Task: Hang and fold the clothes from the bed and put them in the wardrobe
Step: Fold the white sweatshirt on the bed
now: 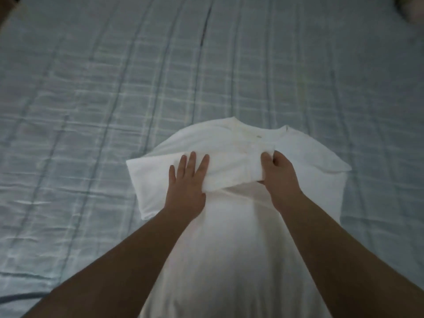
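Note:
A white T-shirt (231,226) lies flat on the bed, neck away from me, its body running down towards the bottom edge of the view. The left sleeve is folded across the chest. My left hand (187,182) rests flat on that folded sleeve with its fingers spread. My right hand (278,173) pinches the end of the folded sleeve near the middle of the chest. The right sleeve (330,166) still sticks out to the side.
The bed (137,88) is covered with a pale blue-grey checked sheet, wrinkled in long lines. A blurred pinkish object (413,8) sits at the far right corner. A dark edge (6,10) shows at the far left corner.

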